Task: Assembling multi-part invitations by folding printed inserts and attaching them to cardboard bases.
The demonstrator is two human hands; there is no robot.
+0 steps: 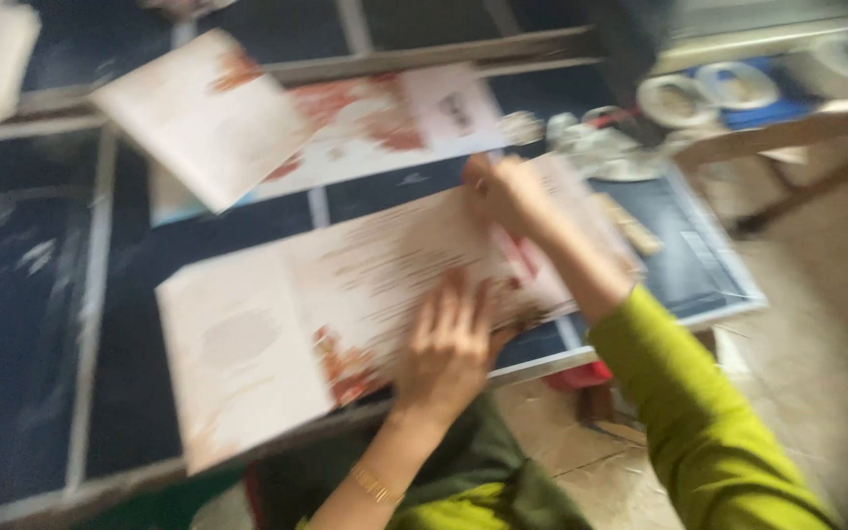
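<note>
A large cream card sheet (277, 324) with red-orange printed patches lies flat on a dark table (41, 324). My left hand (449, 344) presses flat on the sheet's near edge, fingers spread. My right hand (507, 196) rests on the sheet's far right corner; the blur hides whether it grips the corner. Both forearms come in from the bottom right, the right one in a green sleeve (699, 412).
A folded cream card (198, 113) and another printed sheet (375, 128) lie farther back on the table. A stick-like tool (630, 226) lies to the right. Round containers (679, 98) sit on a side surface at the top right. Tiled floor (817, 314) lies to the right.
</note>
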